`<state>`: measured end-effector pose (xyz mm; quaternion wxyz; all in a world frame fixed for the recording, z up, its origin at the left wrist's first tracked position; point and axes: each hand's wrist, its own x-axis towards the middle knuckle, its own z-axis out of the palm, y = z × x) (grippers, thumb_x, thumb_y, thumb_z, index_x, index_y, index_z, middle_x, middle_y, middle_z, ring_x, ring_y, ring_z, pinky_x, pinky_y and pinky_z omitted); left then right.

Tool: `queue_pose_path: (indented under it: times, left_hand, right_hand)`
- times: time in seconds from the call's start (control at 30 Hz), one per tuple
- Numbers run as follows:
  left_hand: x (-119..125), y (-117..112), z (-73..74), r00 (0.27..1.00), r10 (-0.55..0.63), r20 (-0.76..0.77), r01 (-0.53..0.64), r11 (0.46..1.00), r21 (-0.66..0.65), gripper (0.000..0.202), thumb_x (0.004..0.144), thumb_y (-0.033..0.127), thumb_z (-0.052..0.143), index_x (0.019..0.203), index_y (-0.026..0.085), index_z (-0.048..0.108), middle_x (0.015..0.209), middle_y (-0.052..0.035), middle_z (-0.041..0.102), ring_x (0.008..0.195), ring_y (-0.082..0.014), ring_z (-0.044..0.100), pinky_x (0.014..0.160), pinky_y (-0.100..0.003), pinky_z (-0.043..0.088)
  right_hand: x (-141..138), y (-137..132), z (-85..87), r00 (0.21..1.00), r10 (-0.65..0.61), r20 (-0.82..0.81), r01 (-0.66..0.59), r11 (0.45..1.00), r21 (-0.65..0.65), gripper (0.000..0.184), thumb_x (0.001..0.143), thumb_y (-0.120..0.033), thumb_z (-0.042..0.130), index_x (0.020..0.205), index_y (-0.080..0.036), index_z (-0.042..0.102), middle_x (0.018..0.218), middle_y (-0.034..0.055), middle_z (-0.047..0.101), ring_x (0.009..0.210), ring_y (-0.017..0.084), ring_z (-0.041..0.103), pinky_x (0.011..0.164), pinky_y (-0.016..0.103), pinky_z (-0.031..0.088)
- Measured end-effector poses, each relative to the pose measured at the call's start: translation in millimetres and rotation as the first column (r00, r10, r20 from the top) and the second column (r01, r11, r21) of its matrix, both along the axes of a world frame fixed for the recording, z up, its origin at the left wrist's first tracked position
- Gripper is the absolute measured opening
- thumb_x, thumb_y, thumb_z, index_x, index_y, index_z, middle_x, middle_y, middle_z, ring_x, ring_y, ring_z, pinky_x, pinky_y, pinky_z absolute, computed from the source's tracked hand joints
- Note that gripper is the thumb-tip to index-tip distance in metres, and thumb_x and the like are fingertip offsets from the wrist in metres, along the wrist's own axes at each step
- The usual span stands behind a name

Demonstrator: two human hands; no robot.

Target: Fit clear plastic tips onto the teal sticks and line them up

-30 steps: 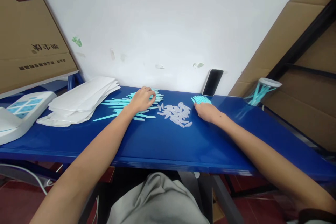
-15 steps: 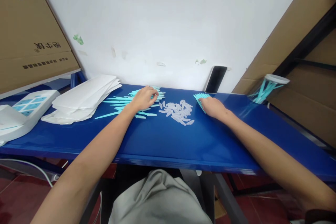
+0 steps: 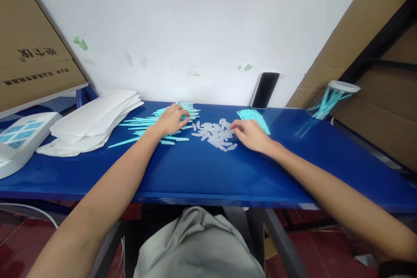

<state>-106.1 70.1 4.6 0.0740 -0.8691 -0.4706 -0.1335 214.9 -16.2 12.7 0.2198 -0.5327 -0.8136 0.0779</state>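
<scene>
My left hand lies over a loose pile of slim turquoise razors, with its fingers curled in. What its fingertips hold, if anything, is hidden. My right hand is at the right edge of a heap of small clear plastic caps. Its thumb and forefinger pinch together on a cap there. Just behind the right hand, a neat row of turquoise razors lies side by side, partly covered by that hand.
A phone leans on the wall behind the blue table. To the right stands a clear jar with turquoise sticks. White paper sleeves and a white device occupy the left, near a cardboard box.
My right hand has moved left and nearer, from the row of razors to the clear caps, uncovering more of the row. My left hand stays over its pile; its fingers have lowered slightly.
</scene>
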Motion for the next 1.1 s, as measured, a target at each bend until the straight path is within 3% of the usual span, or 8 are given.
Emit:
queue_pose_path:
  times: [0.1,0.2,0.4,0.57,0.67,0.83,0.97,1.1]
  left_hand:
    - [0,0,1.7,0.999,-0.032,0.012,0.031,0.998,0.050,0.035,0.101,0.036,0.046,0.109,0.017,0.075,0.099,-0.0146,0.064,0.100,-0.0321,0.058,0.091,-0.045,0.048]
    - [1,-6,10.2,0.984,-0.063,0.169,0.017,0.965,0.263,0.035,0.105,0.035,0.041,0.109,0.018,0.071,0.095,-0.0124,0.066,0.097,-0.0279,0.060,0.089,-0.041,0.049]
    - [27,-28,24.9,0.844,-0.349,0.409,-0.018,0.742,0.670,0.030,0.109,0.037,0.043,0.109,0.018,0.067,0.090,-0.0069,0.072,0.081,-0.0166,0.067,0.082,-0.032,0.053]
    - [68,-55,16.5,0.760,-0.611,0.219,0.245,0.583,0.775,0.018,0.105,0.028,0.052,0.113,0.018,0.066,0.097,-0.0063,0.079,0.085,-0.0149,0.075,0.076,-0.027,0.057]
    - [87,-69,7.1,0.660,-0.739,0.136,0.401,0.500,0.768,0.019,0.104,0.020,0.052,0.122,0.019,0.061,0.105,-0.0060,0.080,0.091,-0.0134,0.076,0.075,-0.024,0.057]
    - [92,-70,-1.4,0.725,-0.667,0.171,0.375,0.592,0.713,0.019,0.109,0.028,0.044,0.114,0.019,0.060,0.091,-0.0060,0.075,0.078,-0.0156,0.070,0.068,-0.027,0.052]
    - [76,-56,2.8,0.839,-0.521,0.157,0.332,0.718,0.611,0.040,0.110,0.045,0.036,0.093,0.020,0.062,0.080,-0.0078,0.065,0.074,-0.0207,0.061,0.066,-0.034,0.045]
    - [62,-44,6.6,0.890,-0.447,0.092,0.331,0.771,0.544,0.054,0.110,0.054,0.028,0.084,0.020,0.061,0.071,-0.0060,0.060,0.069,-0.0205,0.056,0.063,-0.035,0.038]
  right_hand:
    - [-5,-4,-0.4,0.996,0.074,-0.045,-0.074,0.997,-0.005,0.038,0.095,-0.017,0.042,0.105,-0.014,0.078,0.063,0.0001,0.067,0.057,0.016,0.059,0.069,0.029,0.044]
    - [-1,-5,-1.0,0.990,0.129,-0.054,-0.128,0.992,0.019,0.037,0.095,-0.017,0.043,0.105,-0.015,0.078,0.068,0.0015,0.070,0.060,0.017,0.061,0.070,0.029,0.046]
    - [-6,-11,-3.1,0.948,0.212,-0.237,-0.161,0.963,0.217,0.026,0.096,-0.022,0.047,0.104,-0.020,0.071,0.104,0.0088,0.074,0.093,0.023,0.068,0.083,0.036,0.054]
    - [-13,-18,2.1,0.942,0.140,-0.306,0.018,0.887,0.461,0.032,0.093,-0.027,0.053,0.124,-0.023,0.054,0.142,0.0167,0.059,0.127,0.030,0.059,0.101,0.047,0.051]
    - [-7,-19,4.8,0.974,0.116,-0.196,-0.003,0.868,0.497,0.044,0.093,-0.029,0.054,0.136,-0.022,0.050,0.143,0.0178,0.061,0.133,0.033,0.056,0.107,0.051,0.047]
    - [3,-18,1.8,0.974,0.174,-0.142,-0.098,0.897,0.432,0.033,0.098,-0.024,0.047,0.126,-0.023,0.063,0.102,0.0077,0.075,0.091,0.024,0.071,0.089,0.039,0.055]
    - [3,-18,0.0,0.963,0.245,-0.115,-0.168,0.875,0.453,0.034,0.101,-0.026,0.049,0.132,-0.022,0.064,0.108,0.0085,0.075,0.086,0.021,0.069,0.078,0.034,0.055]
    - [4,-15,1.3,0.961,0.277,-0.006,-0.248,0.869,0.428,0.035,0.107,-0.033,0.046,0.131,-0.022,0.068,0.104,0.0091,0.073,0.086,0.021,0.066,0.078,0.034,0.052]
